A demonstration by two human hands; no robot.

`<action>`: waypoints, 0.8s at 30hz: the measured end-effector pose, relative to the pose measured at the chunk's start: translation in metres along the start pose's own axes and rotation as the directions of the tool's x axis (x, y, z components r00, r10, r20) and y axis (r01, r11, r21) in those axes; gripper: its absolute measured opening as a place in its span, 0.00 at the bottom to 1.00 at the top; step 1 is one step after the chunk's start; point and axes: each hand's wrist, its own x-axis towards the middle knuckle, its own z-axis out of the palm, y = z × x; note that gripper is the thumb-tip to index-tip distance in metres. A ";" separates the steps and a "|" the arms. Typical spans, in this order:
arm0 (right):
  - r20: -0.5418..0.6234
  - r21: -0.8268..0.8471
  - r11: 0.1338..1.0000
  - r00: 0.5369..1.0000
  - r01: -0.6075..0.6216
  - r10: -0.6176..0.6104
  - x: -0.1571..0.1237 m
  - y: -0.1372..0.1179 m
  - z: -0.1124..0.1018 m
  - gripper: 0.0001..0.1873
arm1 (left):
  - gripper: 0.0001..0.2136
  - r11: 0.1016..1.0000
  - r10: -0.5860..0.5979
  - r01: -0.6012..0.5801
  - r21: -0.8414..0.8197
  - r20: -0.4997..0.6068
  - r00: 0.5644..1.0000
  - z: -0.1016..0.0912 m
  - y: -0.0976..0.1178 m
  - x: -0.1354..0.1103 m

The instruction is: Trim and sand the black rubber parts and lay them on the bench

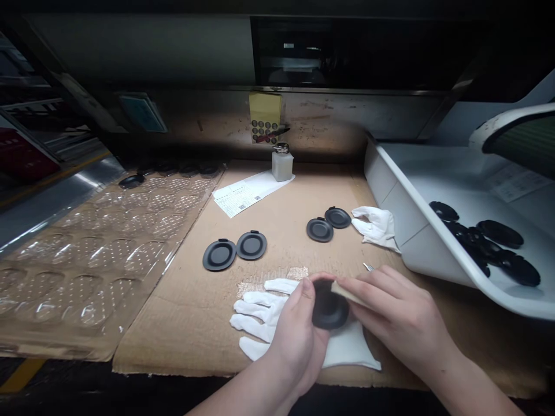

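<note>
My left hand (299, 335) is closed around a round black plastic lid-like part (329, 306), its dished face turned up. In my right hand (399, 312) a small pale yellowish pad (351, 293) is pinched against the part's upper right rim; what the pad is made of I cannot tell. Beneath both hands a white glove (255, 315) lies flat on the cardboard (182, 323). Two similar black parts (219, 255) rest farther left, and two more (319, 229) lie beyond my hands, beside a crumpled white glove (375, 224).
A clear blister tray (104, 254) covers the left side, with several black parts along its far edge. At right stands a white bin (433, 254) holding black parts. Toward the back are a pump bottle (282, 164) and printed paper slips (243, 195).
</note>
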 end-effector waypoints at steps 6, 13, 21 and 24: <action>0.045 0.026 0.999 0.999 -0.032 0.030 -0.012 -0.008 0.001 0.18 | 0.16 1.000 0.003 -0.002 -0.015 0.084 0.996 0.000 -0.001 -0.002; -0.035 -0.052 0.999 0.999 -0.008 0.006 0.004 -0.007 0.002 0.16 | 0.16 0.999 -0.004 0.003 0.038 0.033 0.999 -0.001 0.000 -0.001; 0.022 0.053 0.998 0.999 -0.036 0.035 -0.036 -0.019 0.000 0.19 | 0.18 0.999 0.000 0.001 -0.037 0.042 0.999 -0.002 -0.003 0.000; 0.015 0.120 0.992 0.999 -0.038 0.037 -0.033 -0.011 -0.006 0.18 | 0.19 0.999 -0.007 0.010 -0.050 0.065 0.998 -0.002 -0.002 0.001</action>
